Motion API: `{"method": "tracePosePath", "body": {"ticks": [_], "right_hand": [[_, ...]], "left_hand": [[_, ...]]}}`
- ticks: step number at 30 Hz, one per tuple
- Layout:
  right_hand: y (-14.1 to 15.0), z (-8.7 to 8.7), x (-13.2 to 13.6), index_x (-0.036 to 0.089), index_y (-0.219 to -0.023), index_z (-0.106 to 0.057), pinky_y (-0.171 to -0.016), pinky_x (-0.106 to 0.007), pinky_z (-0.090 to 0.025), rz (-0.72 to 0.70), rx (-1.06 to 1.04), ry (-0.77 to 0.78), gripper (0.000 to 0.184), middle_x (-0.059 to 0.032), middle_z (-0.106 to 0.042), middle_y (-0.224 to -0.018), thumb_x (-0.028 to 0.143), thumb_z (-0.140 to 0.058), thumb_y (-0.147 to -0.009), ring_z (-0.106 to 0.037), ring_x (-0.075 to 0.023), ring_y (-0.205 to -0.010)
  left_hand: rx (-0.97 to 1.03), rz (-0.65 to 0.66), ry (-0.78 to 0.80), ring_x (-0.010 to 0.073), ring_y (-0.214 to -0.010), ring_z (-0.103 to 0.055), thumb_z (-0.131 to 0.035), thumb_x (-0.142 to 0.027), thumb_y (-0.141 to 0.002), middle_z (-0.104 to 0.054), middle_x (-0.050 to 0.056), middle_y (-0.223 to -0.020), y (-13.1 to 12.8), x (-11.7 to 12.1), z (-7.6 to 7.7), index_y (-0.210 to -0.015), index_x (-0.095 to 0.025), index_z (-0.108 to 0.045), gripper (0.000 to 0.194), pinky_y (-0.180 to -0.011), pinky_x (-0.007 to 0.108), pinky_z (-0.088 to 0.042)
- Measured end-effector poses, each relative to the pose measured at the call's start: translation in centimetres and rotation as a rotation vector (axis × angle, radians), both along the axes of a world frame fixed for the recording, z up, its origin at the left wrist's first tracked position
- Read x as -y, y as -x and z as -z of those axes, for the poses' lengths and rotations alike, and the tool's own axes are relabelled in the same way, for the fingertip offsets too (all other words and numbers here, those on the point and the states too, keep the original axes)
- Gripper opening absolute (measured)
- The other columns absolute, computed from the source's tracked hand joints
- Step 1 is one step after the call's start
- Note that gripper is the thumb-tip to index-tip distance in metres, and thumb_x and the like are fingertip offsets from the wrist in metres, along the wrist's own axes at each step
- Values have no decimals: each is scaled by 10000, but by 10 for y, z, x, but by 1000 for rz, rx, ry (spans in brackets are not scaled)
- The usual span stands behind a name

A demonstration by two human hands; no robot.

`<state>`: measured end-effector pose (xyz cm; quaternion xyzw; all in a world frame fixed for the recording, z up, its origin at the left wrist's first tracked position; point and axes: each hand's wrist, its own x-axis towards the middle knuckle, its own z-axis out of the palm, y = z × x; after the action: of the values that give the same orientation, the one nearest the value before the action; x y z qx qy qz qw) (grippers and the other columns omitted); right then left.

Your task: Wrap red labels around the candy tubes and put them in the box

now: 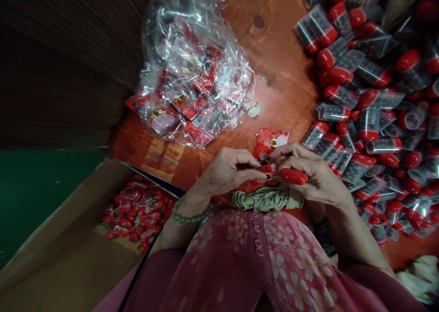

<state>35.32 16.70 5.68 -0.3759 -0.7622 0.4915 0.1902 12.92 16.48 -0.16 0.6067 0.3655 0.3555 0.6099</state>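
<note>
My left hand (228,169) pinches a small red printed card (266,169) between thumb and fingers. My right hand (317,177) is closed around a tube whose rounded red end (293,176) faces me; the rest of the tube is hidden by the fingers. The card lies between both hands, touching or close to the tube, and I cannot tell whether it is partly inside. Just beyond my fingers, more red printed cards (265,143) lie on the orange-brown table (284,69). A crumpled greenish cloth (262,198) rests at the near edge, below my hands.
A clear plastic bag (195,74) of red printed cards sits at the back left. To the right spreads a large heap of clear tubes (370,124) with red ends. Below the table's left edge, a cardboard box (78,257) holds many small red packed items (140,209).
</note>
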Motion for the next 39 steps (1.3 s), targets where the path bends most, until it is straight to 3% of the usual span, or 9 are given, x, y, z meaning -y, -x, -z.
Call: {"method": "tracePosePath", "body": {"ticks": [9,14,17,20,24,31,39], "right_hand": [[-8,-13,-8,208,-787,-653,-748,-307,-542,-55,-6,44,157,-54,-704,-936,174,-552,-901,-677,-174,-852],[-15,-18,-8,229,-803,-698,-748,-344,-548,137,3,74,145,-48,-730,-866,344,-647,-876,-695,-214,-831],[-16,-20,-4,238,-961,-696,-758,-339,-546,283,73,86,193,-31,-721,-911,367,-732,-822,-684,-208,-821],[-16,-25,2,252,-1123,-644,-790,-334,-546,333,113,38,324,-29,-704,-995,340,-736,-825,-670,-203,-857],[-11,-33,6,259,-1132,-662,-827,-357,-541,224,105,32,233,-54,-691,-1027,354,-607,-927,-653,-214,-912],[-1,-33,4,270,-1134,-726,-750,-319,-532,74,89,35,258,-58,-666,-959,370,-635,-914,-628,-194,-877],[0,-29,-1,290,-1167,-712,-813,-335,-525,-66,164,76,262,-52,-678,-995,344,-615,-930,-646,-204,-900]], "left_hand": [[-38,15,-17,118,-573,-627,-757,-416,-788,-714,49,-658,2,-1,0,-724,-145,-746,279,-549,228,-487],[-21,-7,48,129,-588,-647,-763,-429,-780,-726,55,-672,6,-2,-3,-733,-157,-755,276,-550,237,-500],[7,-34,52,131,-600,-650,-786,-424,-755,-728,49,-677,6,-2,-4,-735,-166,-758,260,-563,240,-516],[14,-56,45,127,-598,-650,-803,-393,-743,-736,46,-689,7,0,-4,-741,-169,-759,229,-559,236,-519],[-12,-53,20,140,-618,-671,-802,-411,-740,-747,64,-721,7,2,-5,-749,-163,-761,252,-571,245,-531],[-22,-50,-35,143,-632,-683,-798,-388,-749,-758,61,-742,9,5,-11,-758,-174,-762,217,-589,247,-547],[-46,8,-127,128,-615,-665,-779,-341,-780,-738,48,-710,9,6,-7,-769,-165,-753,178,-570,230,-527]]}}
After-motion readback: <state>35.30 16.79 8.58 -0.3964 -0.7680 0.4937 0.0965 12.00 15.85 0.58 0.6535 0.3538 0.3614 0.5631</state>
